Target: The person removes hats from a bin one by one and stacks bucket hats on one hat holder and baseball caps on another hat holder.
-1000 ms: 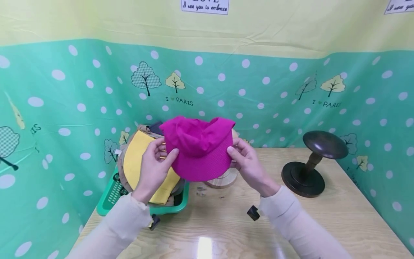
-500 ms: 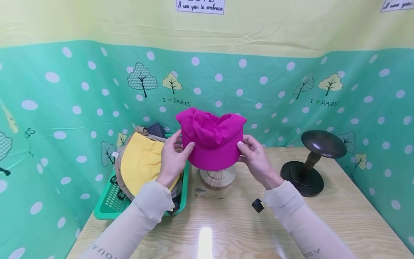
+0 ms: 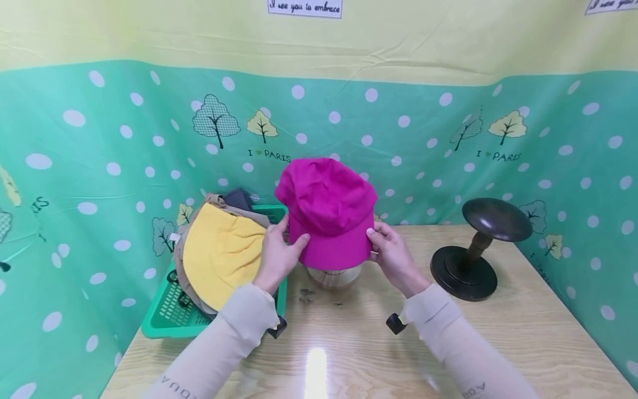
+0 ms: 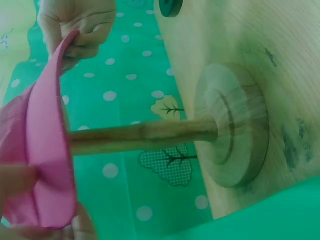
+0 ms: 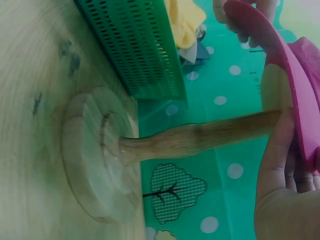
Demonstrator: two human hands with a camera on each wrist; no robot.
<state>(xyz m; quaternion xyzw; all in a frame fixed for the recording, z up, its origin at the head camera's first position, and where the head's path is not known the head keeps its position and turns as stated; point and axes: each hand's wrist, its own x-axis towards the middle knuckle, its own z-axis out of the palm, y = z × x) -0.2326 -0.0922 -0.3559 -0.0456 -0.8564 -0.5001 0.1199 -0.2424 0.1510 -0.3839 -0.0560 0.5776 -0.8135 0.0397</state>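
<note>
A magenta cap (image 3: 326, 213) sits over the top of a light wooden hat stand, of which the round base (image 3: 333, 277) shows below the brim. My left hand (image 3: 294, 239) pinches the cap's left edge and my right hand (image 3: 377, 243) pinches its right edge. In the left wrist view the brim (image 4: 47, 165) stands over the stand's pole (image 4: 145, 132), which rises from the base (image 4: 235, 125). The right wrist view shows the pole (image 5: 200, 135), the base (image 5: 97, 155) and my right hand's fingers (image 5: 280, 175) on the cap (image 5: 295, 85).
A green basket (image 3: 169, 316) at the left holds a yellow hat (image 3: 221, 252) and other hats beneath it. A dark wooden hat stand (image 3: 480, 244) stands bare at the right. The wooden table (image 3: 523, 332) is ringed by a green dotted backdrop.
Both hands have carried the cap away from me and lowered it onto the light stand. Its crown, caved in before, now domes over the stand's top.
</note>
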